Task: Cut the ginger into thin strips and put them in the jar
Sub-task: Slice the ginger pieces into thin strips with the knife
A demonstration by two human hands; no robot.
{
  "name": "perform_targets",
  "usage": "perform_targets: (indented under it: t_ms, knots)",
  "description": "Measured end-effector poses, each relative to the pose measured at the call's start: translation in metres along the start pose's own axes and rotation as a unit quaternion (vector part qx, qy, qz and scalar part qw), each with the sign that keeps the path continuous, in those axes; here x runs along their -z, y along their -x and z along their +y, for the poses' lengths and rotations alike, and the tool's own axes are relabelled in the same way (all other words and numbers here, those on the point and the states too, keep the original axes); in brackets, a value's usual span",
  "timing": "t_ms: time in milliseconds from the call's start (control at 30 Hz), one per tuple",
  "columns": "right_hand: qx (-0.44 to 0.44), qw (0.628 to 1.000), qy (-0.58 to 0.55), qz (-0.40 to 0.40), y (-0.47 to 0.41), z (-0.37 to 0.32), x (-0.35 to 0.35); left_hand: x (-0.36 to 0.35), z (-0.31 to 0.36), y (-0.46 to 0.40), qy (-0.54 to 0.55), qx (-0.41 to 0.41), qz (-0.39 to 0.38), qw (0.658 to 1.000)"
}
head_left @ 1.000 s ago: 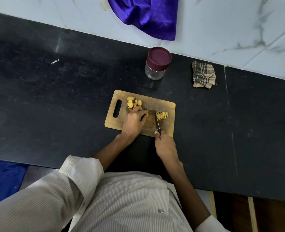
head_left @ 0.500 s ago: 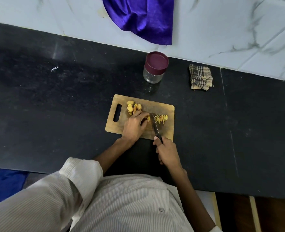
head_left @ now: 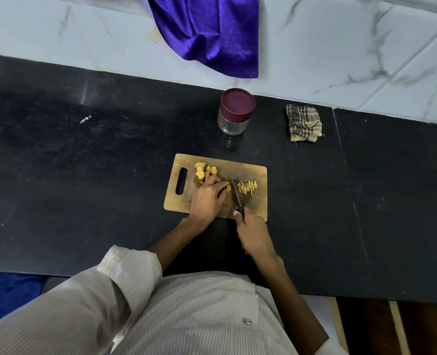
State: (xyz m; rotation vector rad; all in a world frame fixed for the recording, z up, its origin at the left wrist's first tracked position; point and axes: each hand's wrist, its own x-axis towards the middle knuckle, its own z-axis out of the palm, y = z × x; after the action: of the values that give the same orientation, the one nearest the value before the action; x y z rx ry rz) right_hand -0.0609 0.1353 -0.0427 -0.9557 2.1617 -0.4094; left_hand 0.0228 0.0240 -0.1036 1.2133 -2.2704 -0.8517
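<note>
A wooden cutting board [head_left: 250, 208] lies on the black counter. Several yellow ginger chunks [head_left: 204, 171] sit at its far left part, and a small heap of thin ginger strips [head_left: 248, 187] lies at its right. My left hand [head_left: 207, 199] is curled over a ginger piece [head_left: 228, 187] and pins it to the board. My right hand [head_left: 254, 235] grips the black handle of a knife [head_left: 235, 195], whose blade stands just right of my left fingertips. A glass jar [head_left: 234, 111] with a maroon lid on stands behind the board.
A folded checked cloth [head_left: 304, 123] lies on the counter right of the jar. A purple fabric [head_left: 209, 32] hangs down the white marble wall behind. The black counter [head_left: 84, 175] runs wide to both sides; its front edge is at my waist.
The view has tilted slightly. The knife blade stays beside my left fingertips, shifting a little over the ginger piece. My left hand keeps its hold.
</note>
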Motion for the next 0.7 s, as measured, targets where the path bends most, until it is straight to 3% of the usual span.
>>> perform_targets:
  t_ms: [500,700]
  knots:
    - [-0.033,0.999,0.016,-0.025,-0.009,-0.012,0.006,-0.002,-0.001,-0.001,-0.017,-0.009,-0.001,1.000]
    - [-0.063,0.993,0.080,-0.058,-0.020,-0.029,0.019,-0.003,-0.003,-0.002,-0.014,-0.018,0.000,1.000]
